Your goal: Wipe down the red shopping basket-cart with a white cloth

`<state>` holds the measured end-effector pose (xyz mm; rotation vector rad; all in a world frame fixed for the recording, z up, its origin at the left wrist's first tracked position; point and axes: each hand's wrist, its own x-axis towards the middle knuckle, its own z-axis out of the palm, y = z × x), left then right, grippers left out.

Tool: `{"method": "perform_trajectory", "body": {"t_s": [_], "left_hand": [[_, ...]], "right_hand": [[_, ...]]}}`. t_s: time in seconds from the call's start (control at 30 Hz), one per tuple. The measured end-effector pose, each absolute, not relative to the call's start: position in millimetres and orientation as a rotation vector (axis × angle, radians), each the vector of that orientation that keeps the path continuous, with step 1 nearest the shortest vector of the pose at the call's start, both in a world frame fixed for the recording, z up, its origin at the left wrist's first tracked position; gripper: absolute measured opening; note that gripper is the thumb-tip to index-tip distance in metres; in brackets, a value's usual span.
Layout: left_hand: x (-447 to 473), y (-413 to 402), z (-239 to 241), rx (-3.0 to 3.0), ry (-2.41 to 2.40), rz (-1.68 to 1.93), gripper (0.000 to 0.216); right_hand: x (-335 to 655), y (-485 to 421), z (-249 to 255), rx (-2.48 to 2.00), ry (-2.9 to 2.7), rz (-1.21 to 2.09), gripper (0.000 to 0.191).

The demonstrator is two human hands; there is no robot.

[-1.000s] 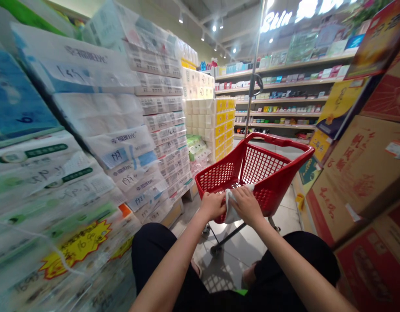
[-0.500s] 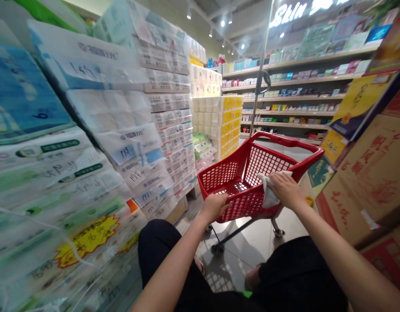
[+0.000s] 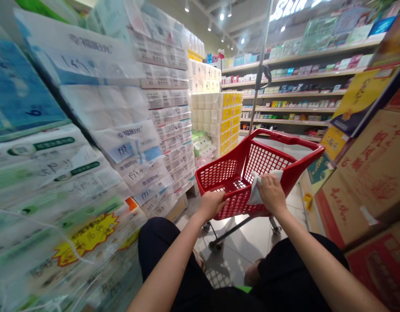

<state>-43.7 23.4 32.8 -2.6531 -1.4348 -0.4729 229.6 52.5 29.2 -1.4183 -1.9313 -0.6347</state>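
In front of my knees stands a red plastic shopping cart [image 3: 232, 209] with a lattice basket on a grey wheeled frame. My left hand [image 3: 211, 205] grips the basket's near rim toward its left end, the fingertips curled over the edge. Farther right along the same rim, my right hand [image 3: 271, 193] presses a white cloth [image 3: 255, 190] against the basket's side and top edge. Part of the cloth sticks out on both sides of the fingers. No goods show inside the basket.
Tall stacks of tissue packs [image 3: 138, 143] rise close on the left. Cardboard boxes [image 3: 369, 173] are piled on the right. Behind the cart a metal pole [image 3: 258, 78] stands before shelves [image 3: 294, 96] of small packages. Light floor tiles [image 3: 232, 255] show beneath the cart.
My right hand and the cloth have slid left along the basket's near rim, closer to my left hand. My left hand keeps its grip, and the cart has hardly moved.
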Motion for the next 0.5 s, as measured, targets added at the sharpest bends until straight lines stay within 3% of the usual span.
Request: {"method": "perform_trajectory", "body": {"t_s": [0.3,0.5], "left_hand": [[-35,19,36,-2.647,-1.458,-0.455,0.017],[-31,25,34,-2.631,-1.542,-0.402,0.022]], "right_hand": [[139,15,8,-1.18,-2.086,-0.462,0.029],[150,16,20,-1.152,-2.227,-0.473,0.03]]}}
